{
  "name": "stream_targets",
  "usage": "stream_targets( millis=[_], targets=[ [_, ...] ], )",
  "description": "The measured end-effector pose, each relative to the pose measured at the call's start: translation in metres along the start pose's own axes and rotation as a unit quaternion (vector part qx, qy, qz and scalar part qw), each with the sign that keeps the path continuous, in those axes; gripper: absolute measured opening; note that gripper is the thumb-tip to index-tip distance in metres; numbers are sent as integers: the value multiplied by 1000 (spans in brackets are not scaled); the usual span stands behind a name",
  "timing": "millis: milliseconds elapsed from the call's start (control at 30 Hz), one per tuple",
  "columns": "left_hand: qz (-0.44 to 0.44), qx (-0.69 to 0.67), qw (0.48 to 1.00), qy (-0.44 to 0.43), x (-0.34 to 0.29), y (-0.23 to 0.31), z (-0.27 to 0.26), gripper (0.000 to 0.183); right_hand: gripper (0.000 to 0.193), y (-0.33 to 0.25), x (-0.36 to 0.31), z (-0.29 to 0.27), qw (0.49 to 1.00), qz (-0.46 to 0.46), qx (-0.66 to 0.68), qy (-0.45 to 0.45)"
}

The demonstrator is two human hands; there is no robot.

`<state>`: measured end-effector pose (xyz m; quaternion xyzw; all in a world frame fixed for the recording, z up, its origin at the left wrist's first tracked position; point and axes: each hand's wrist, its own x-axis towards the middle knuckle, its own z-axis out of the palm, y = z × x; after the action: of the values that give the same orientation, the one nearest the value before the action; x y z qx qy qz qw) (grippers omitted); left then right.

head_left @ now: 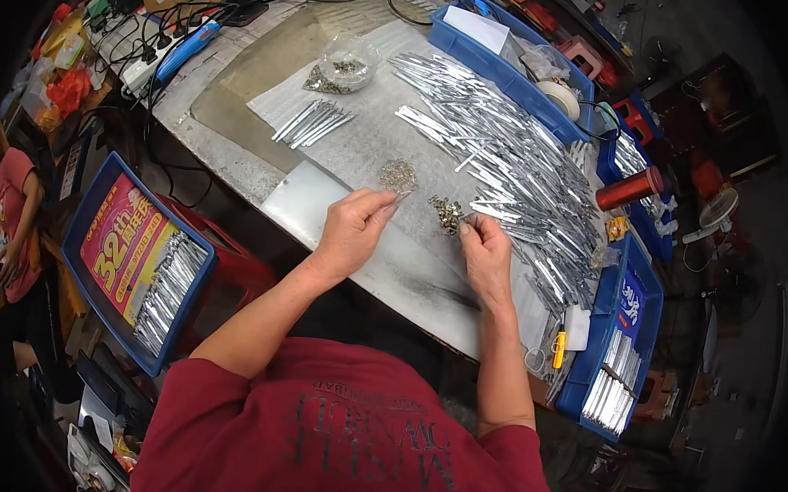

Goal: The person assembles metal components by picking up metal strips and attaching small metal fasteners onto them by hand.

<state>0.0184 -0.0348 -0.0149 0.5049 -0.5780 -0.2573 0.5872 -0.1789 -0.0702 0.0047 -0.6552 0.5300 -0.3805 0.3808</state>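
Observation:
My left hand [352,233] is closed in a pinch over the near part of the table. A small shiny metal piece [403,196] shows at its fingertips, too small to tell its kind. Just beyond lies a round heap of tiny pale metal parts [399,175]. To the right, my right hand [486,253] is closed too, thumb against forefinger. It is beside a heap of small brass-coloured parts [446,213]; whatever it pinches cannot be made out. A large spread of thin silver metal strips [505,176] covers the table to the right and beyond.
A neat row of strips [313,123] lies at far left, near a clear bag of small parts [341,67]. Blue bins [197,302] flank the table. A yellow-handled screwdriver [559,345] lies at right. Another person [14,217] is at far left.

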Motion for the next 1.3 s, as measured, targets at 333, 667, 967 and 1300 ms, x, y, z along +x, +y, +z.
stream_targets(
  millis=[333,667,967,1300],
  targets=[
    [52,-14,998,-13,-6,15,14,20,11,-15,-14,31,940,49,334,-46],
    [2,-75,997,-33,-13,24,19,19,10,-20,-17,39,859,92,497,-81],
    [29,-59,998,-26,-15,21,23,19,10,-17,-18,42,857,81,501,-88],
    [14,-64,998,-5,-17,28,28,19,15,-16,-22,54,894,30,447,-22]
  ],
)
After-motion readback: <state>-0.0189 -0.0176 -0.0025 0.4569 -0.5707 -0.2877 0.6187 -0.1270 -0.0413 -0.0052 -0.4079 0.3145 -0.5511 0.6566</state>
